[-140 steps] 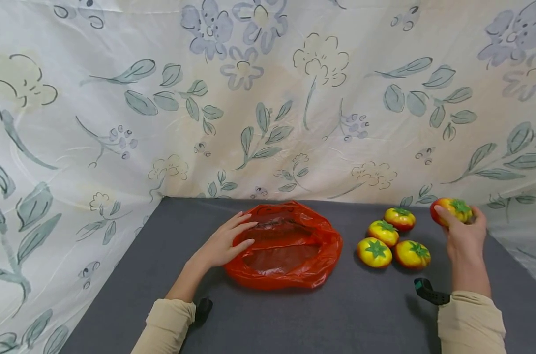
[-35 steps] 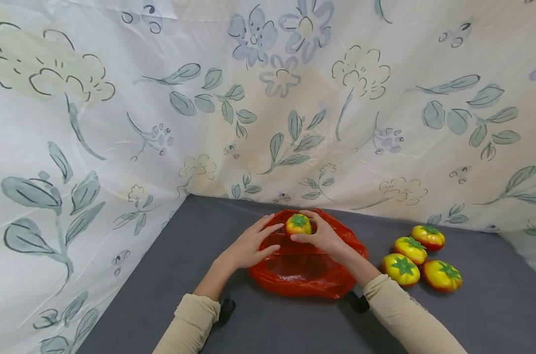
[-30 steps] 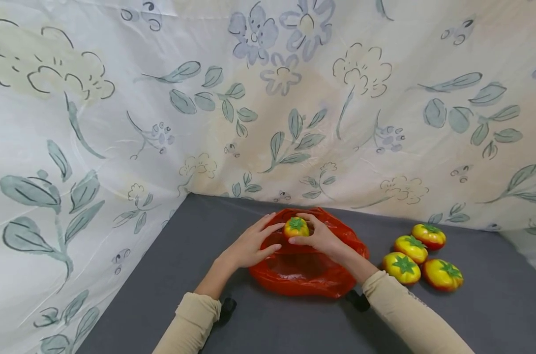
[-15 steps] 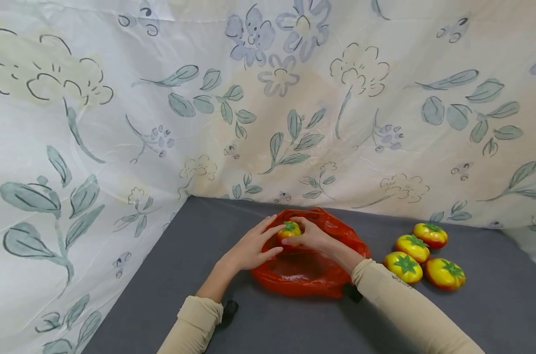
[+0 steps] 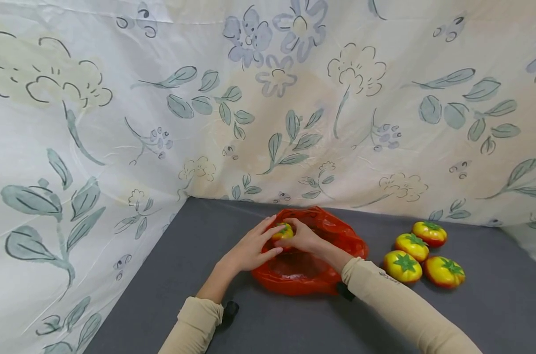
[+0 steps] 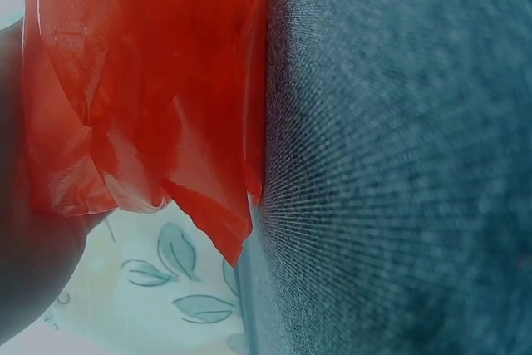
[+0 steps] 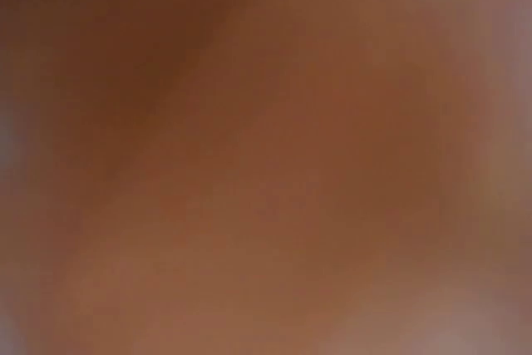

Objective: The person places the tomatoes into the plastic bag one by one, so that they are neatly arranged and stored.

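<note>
A red plastic bag (image 5: pixel 294 287) lies on the dark table with its mouth wide and facing up. My right hand (image 5: pixel 305 239) grips a yellow-red tomato (image 5: pixel 282 236) with a green star-shaped top, inside the bag's mouth at its left side. Parts of the tomato are hidden by the fingers of both hands. My left hand (image 5: pixel 248 249) rests at the bag's left rim, fingers spread and fairly straight, close to the tomato. The left wrist view shows the bag's crumpled side (image 6: pixel 141 81) against the cloth. Only a brown blur fills the right wrist view.
Several more yellow-red tomatoes (image 5: pixel 402 268) sit in a cluster on the table, right of the bag. A dark grey cloth (image 5: pixel 162 280) covers the table. Behind and to the left hangs a floral curtain (image 5: pixel 259 147).
My right hand first held the tomato at the far right, then brought it over the bag. Since then it has moved left and lower into the mouth. My left hand stays at the rim.
</note>
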